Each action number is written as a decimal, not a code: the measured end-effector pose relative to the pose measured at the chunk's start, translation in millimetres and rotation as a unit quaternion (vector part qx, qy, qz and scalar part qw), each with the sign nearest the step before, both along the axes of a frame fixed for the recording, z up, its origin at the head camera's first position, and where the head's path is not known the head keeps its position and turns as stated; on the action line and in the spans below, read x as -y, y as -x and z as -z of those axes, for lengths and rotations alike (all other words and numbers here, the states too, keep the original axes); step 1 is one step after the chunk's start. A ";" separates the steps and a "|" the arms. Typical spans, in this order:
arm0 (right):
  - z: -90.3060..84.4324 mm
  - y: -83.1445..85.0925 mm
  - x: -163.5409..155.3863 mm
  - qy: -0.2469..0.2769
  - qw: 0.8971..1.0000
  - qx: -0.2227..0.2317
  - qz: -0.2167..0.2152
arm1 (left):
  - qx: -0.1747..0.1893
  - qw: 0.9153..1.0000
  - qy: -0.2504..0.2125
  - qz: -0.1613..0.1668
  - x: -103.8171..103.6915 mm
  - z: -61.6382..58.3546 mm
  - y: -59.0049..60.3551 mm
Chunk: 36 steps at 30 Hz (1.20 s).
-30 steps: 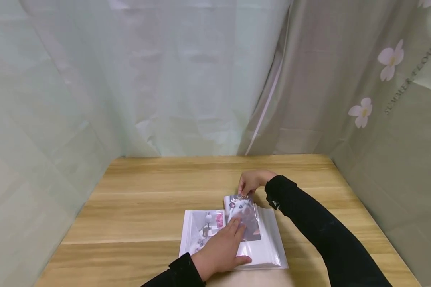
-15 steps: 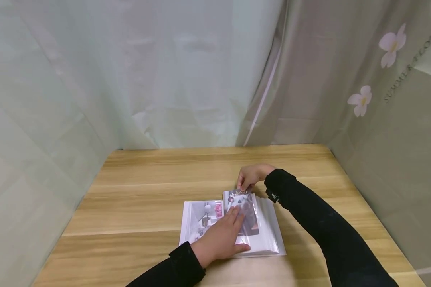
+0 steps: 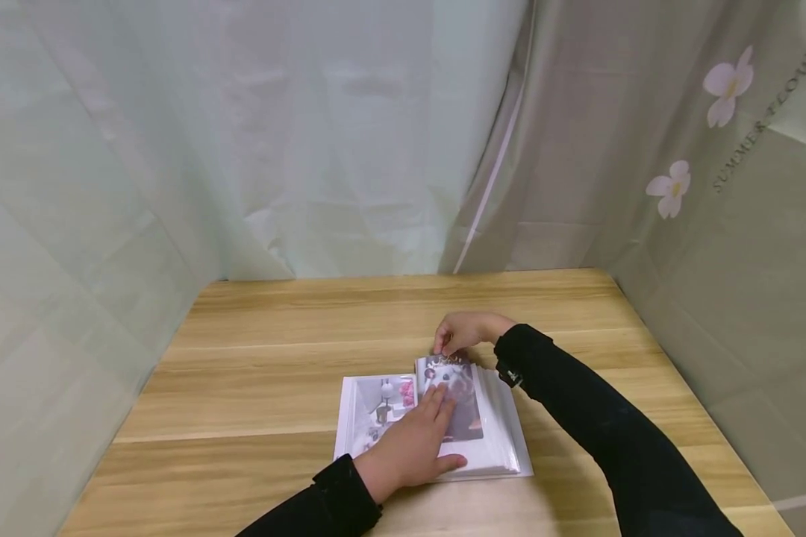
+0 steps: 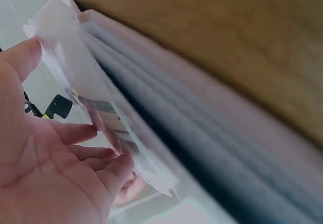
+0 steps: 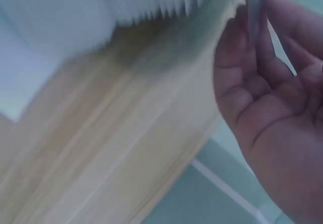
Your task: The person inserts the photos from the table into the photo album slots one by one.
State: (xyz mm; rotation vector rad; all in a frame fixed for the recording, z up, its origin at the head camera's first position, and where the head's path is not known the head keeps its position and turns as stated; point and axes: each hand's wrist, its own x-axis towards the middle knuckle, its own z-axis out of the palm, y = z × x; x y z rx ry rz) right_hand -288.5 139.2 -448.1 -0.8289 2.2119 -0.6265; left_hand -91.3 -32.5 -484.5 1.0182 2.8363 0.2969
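An open photo album (image 3: 490,462) lies on the table, its right-hand stack of clear sleeve pages fanned in the right wrist view. A picture card (image 3: 466,410) with a grey and white print lies over the right page, its top edge sticking out past the album's far side. My left hand (image 3: 413,444) rests on the page with fingers extended, fingertips on the card's lower left part. My right hand (image 3: 466,332) pinches the card's top edge near its left corner. In the right wrist view, the right hand's fingers (image 5: 234,77) hold the thin edge.
Another picture (image 3: 383,406) with pink flowers fills the album's left page. The wooden table (image 3: 255,373) extends around the album. Pale curtains (image 3: 349,149) hang behind and at both sides, with printed flowers (image 3: 672,188) on the right one.
My right hand has shifted slightly left along the card's top edge. My left hand stays on the page. The head view has tilted down a little since the first frame.
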 end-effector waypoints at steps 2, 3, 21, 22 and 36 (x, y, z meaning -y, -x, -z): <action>3.2 -1.2 2.6 0.015 1.000 -0.017 -0.005 | 0.004 1.000 -0.003 0.000 1.1 -1.0 -1.0; 5.0 -1.7 3.6 0.021 1.000 -0.023 -0.005 | 0.007 1.000 -0.006 -0.001 1.4 -1.7 -1.7; 13.8 -8.2 6.6 0.064 0.998 0.013 0.020 | 0.008 0.999 -0.032 0.007 18.5 0.5 -14.1; 13.3 -8.8 6.6 0.062 0.998 0.015 0.020 | 0.009 0.999 -0.031 0.007 18.6 0.3 -14.1; 7.9 -17.0 7.7 0.061 0.998 0.026 -0.003 | 0.016 1.000 -0.019 0.007 16.4 -2.4 -14.5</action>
